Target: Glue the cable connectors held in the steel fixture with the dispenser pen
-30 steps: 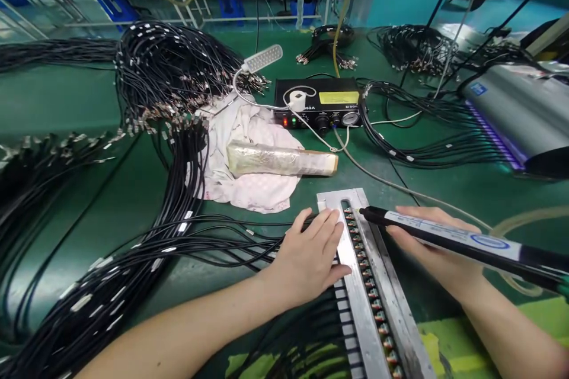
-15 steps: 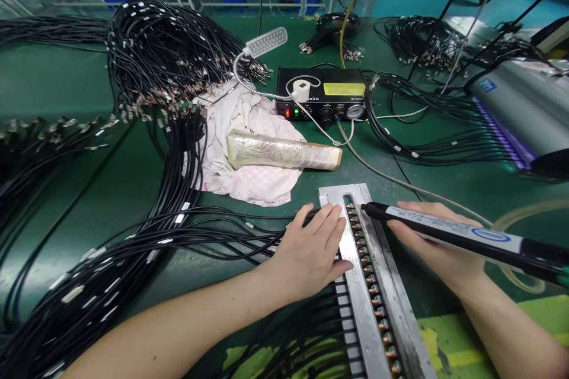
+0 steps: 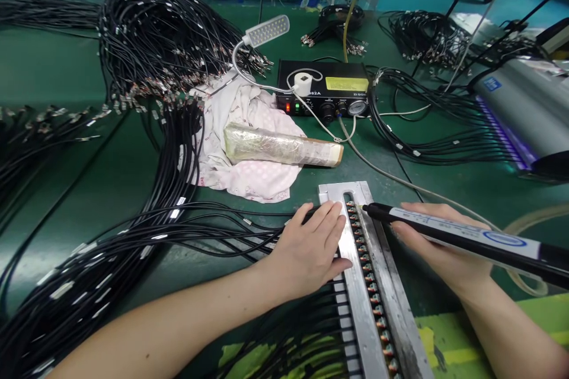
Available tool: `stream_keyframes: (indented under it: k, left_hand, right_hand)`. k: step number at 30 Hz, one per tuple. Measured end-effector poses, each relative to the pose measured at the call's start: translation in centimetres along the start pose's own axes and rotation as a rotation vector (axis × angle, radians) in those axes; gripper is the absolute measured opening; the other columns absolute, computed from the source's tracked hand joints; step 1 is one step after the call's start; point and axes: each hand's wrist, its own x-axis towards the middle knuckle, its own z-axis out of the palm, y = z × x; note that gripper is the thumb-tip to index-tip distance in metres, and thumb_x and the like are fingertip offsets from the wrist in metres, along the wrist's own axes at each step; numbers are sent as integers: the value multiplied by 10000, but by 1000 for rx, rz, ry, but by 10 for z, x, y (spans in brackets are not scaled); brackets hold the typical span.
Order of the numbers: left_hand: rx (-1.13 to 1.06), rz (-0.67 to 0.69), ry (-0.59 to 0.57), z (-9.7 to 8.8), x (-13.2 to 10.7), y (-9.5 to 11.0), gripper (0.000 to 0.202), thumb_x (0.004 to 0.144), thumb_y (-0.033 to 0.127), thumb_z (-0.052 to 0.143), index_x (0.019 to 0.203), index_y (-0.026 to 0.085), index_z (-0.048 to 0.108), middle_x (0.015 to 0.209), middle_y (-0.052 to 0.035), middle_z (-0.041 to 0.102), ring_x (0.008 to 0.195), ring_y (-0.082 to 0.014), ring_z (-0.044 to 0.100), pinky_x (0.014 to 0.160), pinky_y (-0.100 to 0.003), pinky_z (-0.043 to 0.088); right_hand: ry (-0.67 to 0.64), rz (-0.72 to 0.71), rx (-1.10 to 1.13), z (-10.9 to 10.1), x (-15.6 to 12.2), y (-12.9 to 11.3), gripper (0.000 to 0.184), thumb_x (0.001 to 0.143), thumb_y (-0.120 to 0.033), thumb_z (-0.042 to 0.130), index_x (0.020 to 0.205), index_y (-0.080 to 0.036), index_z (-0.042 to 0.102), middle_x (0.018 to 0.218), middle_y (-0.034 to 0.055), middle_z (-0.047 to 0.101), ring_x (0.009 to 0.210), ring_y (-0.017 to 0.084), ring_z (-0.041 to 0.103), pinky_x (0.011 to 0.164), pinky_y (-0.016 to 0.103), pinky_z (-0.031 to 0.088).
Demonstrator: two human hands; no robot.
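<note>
My left hand (image 3: 306, 251) lies flat with fingers stretched over the black cables (image 3: 186, 237) where they enter the long metal fixture (image 3: 355, 302). A row of small connectors (image 3: 368, 284) sits in the fixture's slot. My right hand (image 3: 438, 246) grips a dispensing pen (image 3: 462, 234), white-labelled with a black body. Its black tip points at the top connectors of the row.
A black dispenser controller (image 3: 326, 95) with lit lamps stands behind, a small LED lamp (image 3: 267, 31) over it. A foil-wrapped roll (image 3: 280, 151) lies on a white cloth (image 3: 249, 177). Large cable bundles (image 3: 151, 53) fill the left; a grey UV unit (image 3: 520, 109) is at right.
The view has tilted slightly, shifting the scene down and left. Both hands and the pen stay in nearly the same place on the fixture.
</note>
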Motion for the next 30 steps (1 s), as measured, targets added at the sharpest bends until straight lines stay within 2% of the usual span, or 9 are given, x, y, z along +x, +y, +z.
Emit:
stream_keyframes:
  k: [6, 11, 19, 24, 30]
  left_hand:
    - [11, 5, -4, 1, -1, 0, 580, 938, 492, 311, 1288, 52, 455, 1390, -164, 431, 1302, -274, 357, 1034, -445, 268]
    - [4, 7, -3, 1, -1, 0, 585, 951, 485, 263, 1283, 44, 457, 1387, -161, 437, 1298, -277, 363, 1041, -445, 254]
    - [-2, 4, -24, 1, 0, 0, 585, 950, 488, 265, 1290, 47, 445, 1395, -167, 423, 1306, -278, 349, 1055, -470, 230]
    - [-6, -3, -41, -1, 0, 0, 582, 947, 490, 274, 1297, 54, 435, 1401, -164, 416, 1314, -274, 336, 1060, -477, 226]
    - [-6, -7, -56, -2, 0, 0, 583, 949, 491, 267, 1303, 56, 424, 1404, -155, 414, 1316, -269, 328, 1058, -477, 228]
  right_hand:
    - [18, -24, -31, 1, 1, 0, 202, 749, -399, 657, 845, -222, 664, 793, 27, 716, 652, 208, 681, 608, 333, 574]
    - [-12, 0, 6, 1, 1, -1, 160, 755, -380, 654, 826, -237, 661, 799, 31, 718, 667, 215, 684, 638, 328, 579]
    - [0, 17, -1, -1, -1, -2, 176, 746, -406, 655, 820, -247, 672, 789, 27, 718, 644, 219, 681, 612, 334, 567]
    - [-10, 3, -23, -2, -1, -1, 170, 734, -371, 678, 820, -225, 681, 784, 19, 717, 641, 202, 680, 601, 328, 561]
    - [-27, 35, -12, -3, -2, -1, 192, 738, -406, 668, 827, -237, 687, 797, 28, 718, 652, 222, 681, 620, 353, 567]
